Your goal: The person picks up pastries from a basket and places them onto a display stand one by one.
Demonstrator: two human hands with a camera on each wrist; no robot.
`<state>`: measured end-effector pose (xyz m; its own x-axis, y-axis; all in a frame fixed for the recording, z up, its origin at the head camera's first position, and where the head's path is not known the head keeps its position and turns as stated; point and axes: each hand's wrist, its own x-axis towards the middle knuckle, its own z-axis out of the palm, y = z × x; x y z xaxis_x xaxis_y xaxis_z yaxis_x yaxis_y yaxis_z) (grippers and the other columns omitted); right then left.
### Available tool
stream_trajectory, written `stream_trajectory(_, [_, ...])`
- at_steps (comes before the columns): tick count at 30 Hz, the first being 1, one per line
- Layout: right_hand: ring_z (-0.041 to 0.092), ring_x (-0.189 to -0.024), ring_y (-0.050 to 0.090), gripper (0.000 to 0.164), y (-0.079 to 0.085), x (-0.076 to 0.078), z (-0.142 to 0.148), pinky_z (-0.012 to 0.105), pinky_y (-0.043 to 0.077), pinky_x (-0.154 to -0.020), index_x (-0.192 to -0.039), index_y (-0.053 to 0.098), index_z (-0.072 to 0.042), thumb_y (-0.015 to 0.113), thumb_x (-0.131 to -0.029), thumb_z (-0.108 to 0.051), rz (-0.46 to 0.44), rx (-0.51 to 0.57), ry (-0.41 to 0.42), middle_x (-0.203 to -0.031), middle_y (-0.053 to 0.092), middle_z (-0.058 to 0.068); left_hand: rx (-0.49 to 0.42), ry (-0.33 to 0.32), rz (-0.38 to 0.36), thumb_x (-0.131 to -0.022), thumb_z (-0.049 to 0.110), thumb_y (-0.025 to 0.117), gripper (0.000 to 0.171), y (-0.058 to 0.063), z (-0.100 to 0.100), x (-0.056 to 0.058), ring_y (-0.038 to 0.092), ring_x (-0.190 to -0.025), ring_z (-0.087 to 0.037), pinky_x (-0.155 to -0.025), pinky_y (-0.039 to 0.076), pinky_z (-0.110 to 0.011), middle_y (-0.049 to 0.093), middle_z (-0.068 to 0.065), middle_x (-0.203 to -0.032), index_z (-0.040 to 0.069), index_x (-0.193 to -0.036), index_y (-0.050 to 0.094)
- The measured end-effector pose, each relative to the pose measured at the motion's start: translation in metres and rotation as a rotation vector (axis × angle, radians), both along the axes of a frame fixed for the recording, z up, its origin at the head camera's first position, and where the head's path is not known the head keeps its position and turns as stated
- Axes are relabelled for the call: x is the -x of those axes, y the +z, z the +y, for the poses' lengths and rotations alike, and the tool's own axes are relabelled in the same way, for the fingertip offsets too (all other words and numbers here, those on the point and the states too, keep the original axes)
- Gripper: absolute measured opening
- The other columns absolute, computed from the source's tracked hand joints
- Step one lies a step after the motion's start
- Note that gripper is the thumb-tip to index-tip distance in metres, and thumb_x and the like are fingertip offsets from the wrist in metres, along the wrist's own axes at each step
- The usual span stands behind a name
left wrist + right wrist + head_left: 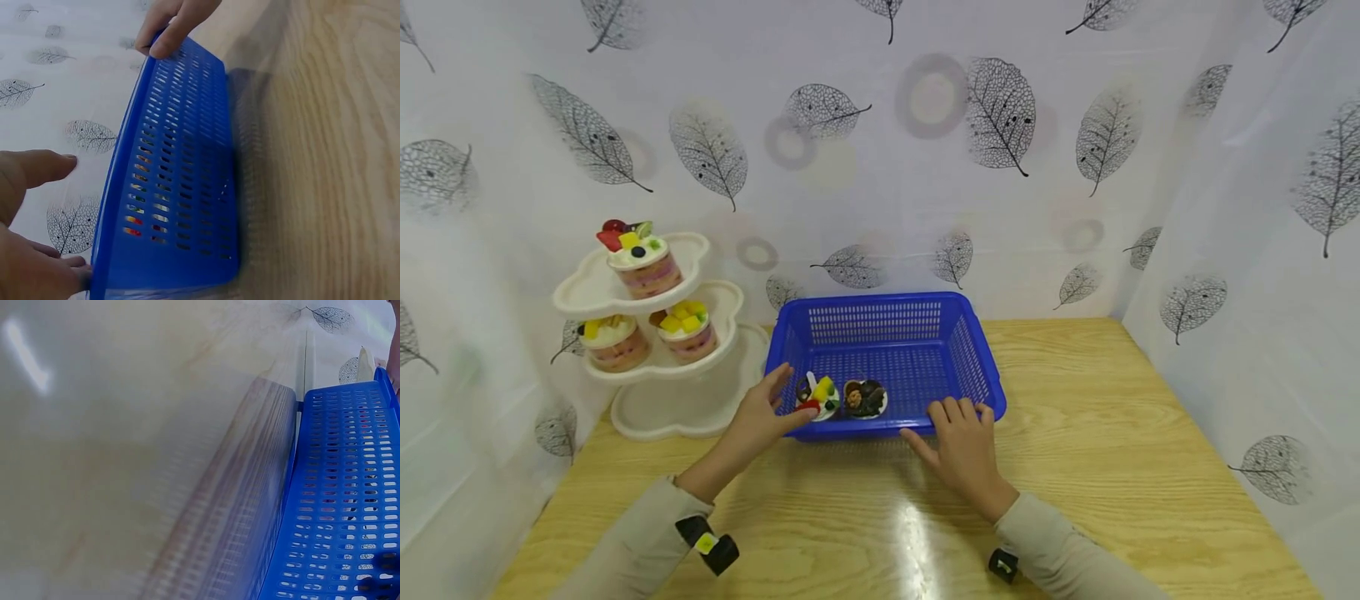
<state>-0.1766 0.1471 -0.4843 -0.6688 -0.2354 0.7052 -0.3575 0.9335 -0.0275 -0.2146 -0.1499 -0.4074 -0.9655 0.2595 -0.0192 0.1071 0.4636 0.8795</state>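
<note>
A blue plastic basket (880, 432) with slotted walls sits on the table. Two toy dessert cups lie inside at its front left: a fruit-topped cup (824, 393) and a brown-topped cup (865, 400). My left hand (760, 421) is over the front left corner beside the fruit-topped cup, thumb and fingers spread apart. In the left wrist view the left hand's fingers (37, 265) are right at the basket's rim. At the front right, my right hand (961, 442) grips the rim, its fingers over the edge and its thumb along the outer wall.
To the left stands a white three-tier stand (688, 425) with scalloped trays. One fruit dessert cup (651, 271) is on the top tray; two more, a left cup (617, 343) and a right cup (688, 333), are on the middle one. Behind the wooden table (1075, 467) hangs a leaf-print curtain (880, 192).
</note>
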Motion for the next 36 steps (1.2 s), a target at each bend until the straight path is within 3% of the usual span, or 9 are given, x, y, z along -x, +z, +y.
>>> stream_trajectory(5, [0.03, -0.08, 0.053, 0.062, 0.0, 0.0, 0.0, 0.053, 0.038, -0.075, -0.087, 0.059, -0.008, 0.04, -0.09, -0.066, -0.017, -0.003, -0.002, -0.08, 0.059, 0.008, 0.185, -0.009, -0.047, -0.081, 0.021, 0.077, 0.095, 0.004, 0.011, 0.009, 0.026, -0.138, -0.043, -0.111, 0.028, -0.054, 0.027, -0.03, -0.15, -0.011, -0.147, 0.017])
stream_trajectory(10, [0.03, -0.079, 0.053, 0.061, -0.001, 0.0, 0.0, 0.053, 0.038, -0.076, -0.088, 0.06, -0.008, 0.041, -0.09, -0.066, -0.005, -0.006, 0.003, -0.081, 0.059, 0.008, 0.287, -0.008, -0.09, -0.079, 0.022, 0.079, 0.101, 0.005, 0.021, 0.017, 0.027, -0.137, -0.046, -0.11, 0.028, -0.055, 0.024, -0.032, -0.15, -0.012, -0.148, 0.013])
stream_trajectory(17, [0.03, -0.08, 0.053, 0.061, 0.0, 0.001, 0.0, 0.054, 0.038, -0.077, -0.088, 0.06, -0.009, 0.041, -0.09, -0.067, -0.004, -0.003, 0.005, -0.081, 0.059, 0.007, 0.328, -0.001, -0.136, -0.079, 0.023, 0.079, 0.1, 0.002, 0.027, 0.026, 0.027, -0.137, -0.046, -0.111, 0.027, -0.055, 0.025, -0.031, -0.15, -0.009, -0.149, 0.015])
stream_trajectory(27, [0.03, -0.082, 0.054, 0.065, 0.002, 0.001, 0.001, 0.054, 0.038, -0.078, -0.088, 0.06, -0.009, 0.035, -0.091, -0.069, -0.038, -0.002, -0.023, -0.083, 0.06, 0.008, 0.32, -0.053, -0.048, -0.07, 0.008, 0.084, 0.098, -0.008, 0.031, 0.047, 0.036, -0.132, -0.045, -0.109, 0.032, -0.053, 0.035, -0.031, -0.145, -0.008, -0.147, 0.025])
stream_trajectory(36, [0.031, -0.08, 0.054, 0.055, 0.002, 0.0, 0.0, 0.054, 0.039, -0.078, -0.087, 0.059, -0.008, 0.052, -0.084, -0.062, -0.03, 0.002, -0.01, -0.082, 0.06, 0.009, 0.381, -0.065, -0.028, -0.065, 0.0, 0.085, 0.1, -0.02, 0.035, 0.061, 0.043, -0.127, -0.044, -0.103, 0.04, -0.052, 0.041, -0.03, -0.142, -0.007, -0.146, 0.027])
